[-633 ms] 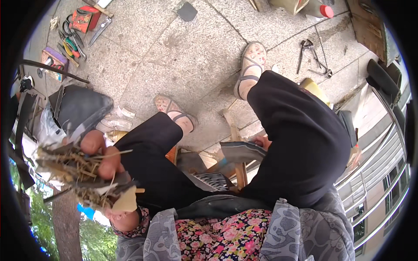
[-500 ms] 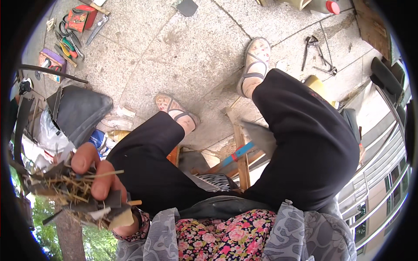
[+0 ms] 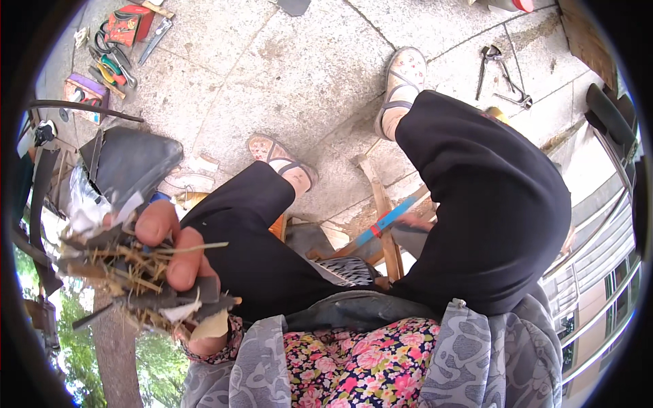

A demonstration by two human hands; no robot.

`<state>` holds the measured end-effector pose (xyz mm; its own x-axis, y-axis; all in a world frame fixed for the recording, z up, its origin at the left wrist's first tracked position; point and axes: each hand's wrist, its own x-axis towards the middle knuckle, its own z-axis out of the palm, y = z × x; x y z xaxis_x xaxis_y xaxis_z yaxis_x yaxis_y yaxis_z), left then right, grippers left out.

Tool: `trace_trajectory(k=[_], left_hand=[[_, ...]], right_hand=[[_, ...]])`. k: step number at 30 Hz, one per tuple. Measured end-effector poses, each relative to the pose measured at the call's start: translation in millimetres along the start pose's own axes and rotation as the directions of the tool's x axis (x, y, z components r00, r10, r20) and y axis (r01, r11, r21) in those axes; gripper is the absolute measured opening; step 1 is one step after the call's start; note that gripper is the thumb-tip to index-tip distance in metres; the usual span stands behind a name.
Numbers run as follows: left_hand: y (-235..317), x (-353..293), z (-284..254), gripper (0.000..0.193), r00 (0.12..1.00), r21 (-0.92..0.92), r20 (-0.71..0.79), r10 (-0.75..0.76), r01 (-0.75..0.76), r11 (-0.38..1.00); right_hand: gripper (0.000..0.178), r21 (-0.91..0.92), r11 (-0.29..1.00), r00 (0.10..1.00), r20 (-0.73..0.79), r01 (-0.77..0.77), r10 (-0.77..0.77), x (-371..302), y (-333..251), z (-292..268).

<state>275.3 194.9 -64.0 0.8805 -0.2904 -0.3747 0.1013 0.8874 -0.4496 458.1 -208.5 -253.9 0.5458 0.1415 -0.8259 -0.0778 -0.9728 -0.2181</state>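
Observation:
My left hand (image 3: 182, 248) is raised at the lower left, its fingers curled over a bulky handful of straw and scraps (image 3: 126, 272), with dark flat bits and pale paper-like pieces sticking out. Between my knees, blurred fingers that seem to be my right hand (image 3: 416, 222) show beside my right leg. They are close to a dark grey flat piece (image 3: 409, 238), partly hidden by the leg; whether they grip it is unclear. A blue strip with a red band (image 3: 391, 216) crosses a wooden bar (image 3: 381, 194) there.
Pliers and scissors (image 3: 112, 64) lie at the upper left near a red box (image 3: 129, 26) and a purple-edged box (image 3: 86, 95). Pincers (image 3: 491, 61) rest on the paving at the upper right. A dark sheet-like piece (image 3: 136, 163) lies left of my left foot.
My left hand and its handful have shifted slightly right and up in the picture. Blurred fingers now show beside my right leg, and the dark grey piece there has moved lower.

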Motion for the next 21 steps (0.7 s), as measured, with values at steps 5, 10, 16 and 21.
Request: trace_trajectory(k=[5,10,16,21], left_hand=[[-24,17,10,0.041,0.854,0.169,-0.246,0.459,-0.428,0.888],[4,27,13,0.042,0.979,-0.032,-0.155,0.134,-0.140,0.990],[-24,34,23,0.040,0.782,0.295,-0.327,0.531,-0.449,0.843],[-36,31,30,0.034,0.825,0.345,-0.300,0.479,-0.374,0.861]], right_hand=[[0.047,-0.001,1.000,1.000,0.015,-0.018,0.018,5,-7,3],[0.049,0.019,1.000,0.999,0.031,-0.023,0.023,5,-17,4],[0.051,0.039,0.998,0.997,0.047,-0.054,0.053,0,-17,-1],[0.052,0.100,0.990,0.992,0.080,-0.101,0.094,-43,-5,-7]])
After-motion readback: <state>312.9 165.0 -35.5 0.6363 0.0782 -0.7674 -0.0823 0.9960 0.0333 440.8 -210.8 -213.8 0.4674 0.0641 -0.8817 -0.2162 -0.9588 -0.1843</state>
